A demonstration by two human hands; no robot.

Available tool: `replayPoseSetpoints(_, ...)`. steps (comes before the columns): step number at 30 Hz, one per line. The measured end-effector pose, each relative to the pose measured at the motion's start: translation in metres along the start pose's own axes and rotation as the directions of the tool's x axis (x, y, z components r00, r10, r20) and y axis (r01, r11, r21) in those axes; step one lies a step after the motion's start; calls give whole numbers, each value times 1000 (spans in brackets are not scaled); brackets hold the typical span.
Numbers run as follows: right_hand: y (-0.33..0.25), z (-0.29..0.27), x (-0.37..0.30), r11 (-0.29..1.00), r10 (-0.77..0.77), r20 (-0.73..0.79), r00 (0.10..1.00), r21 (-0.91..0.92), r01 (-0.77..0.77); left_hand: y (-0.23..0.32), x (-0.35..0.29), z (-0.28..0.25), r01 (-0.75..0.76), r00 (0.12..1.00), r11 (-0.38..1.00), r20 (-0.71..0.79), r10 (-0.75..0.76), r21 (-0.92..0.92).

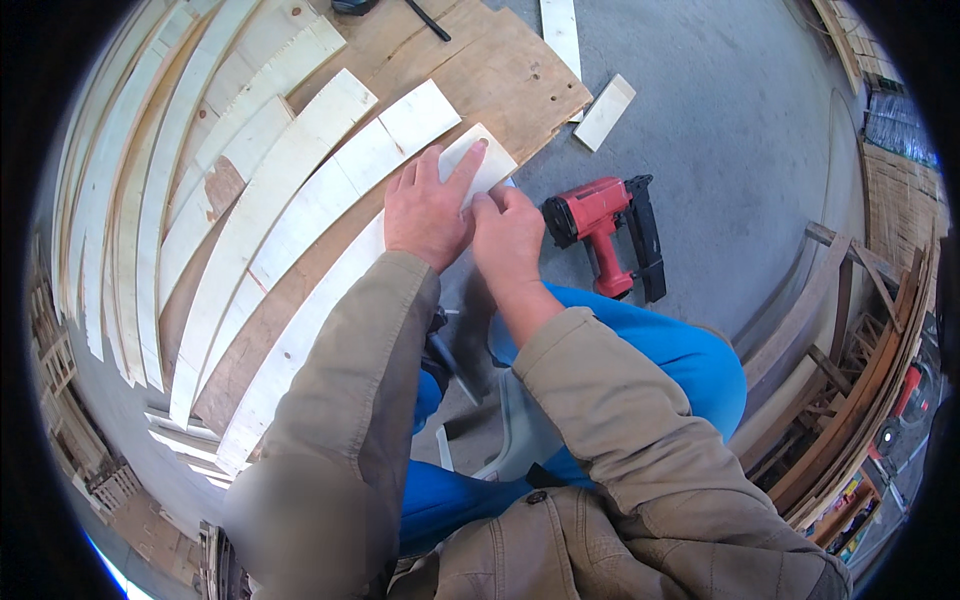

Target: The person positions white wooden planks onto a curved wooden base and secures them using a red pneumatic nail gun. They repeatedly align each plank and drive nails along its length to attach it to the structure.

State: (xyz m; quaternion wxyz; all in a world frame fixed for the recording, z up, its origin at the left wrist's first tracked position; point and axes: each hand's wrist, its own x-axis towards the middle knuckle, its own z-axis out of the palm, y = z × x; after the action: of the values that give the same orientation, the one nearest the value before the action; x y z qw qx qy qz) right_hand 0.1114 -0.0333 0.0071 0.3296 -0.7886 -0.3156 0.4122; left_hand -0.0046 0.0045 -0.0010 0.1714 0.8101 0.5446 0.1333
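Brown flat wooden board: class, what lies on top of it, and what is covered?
Long, pale, flat wooden slats and a thin black bar lie on the board. The left hand rests on the nearest slat. The surface beneath the slats cannot be seen.

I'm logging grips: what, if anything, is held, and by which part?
Left hand lies over a pale board near its far end, right hand at its right edge; actual gripping can't be told.

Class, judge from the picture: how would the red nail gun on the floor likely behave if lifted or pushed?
The red nail gun may feel heavy for its size, given its bulky body. Its hard-looking casing suggests stiffness. With grip and black magazine jutting out, it would probably slide, not roll.
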Motion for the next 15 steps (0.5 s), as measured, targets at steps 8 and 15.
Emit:
replayPoseSetpoints(8, 14, 3, 20, 933, 135, -68, 989, 344, -104, 6, 2, -4, 28, 999, 999, -23, -28, -26)
replayPoseSetpoints(15, 24, 26, 1, 854, 139, -129, 982, 518, -53, 7, 5, -2, 5, 1000, 1000, -29, -4, 4)
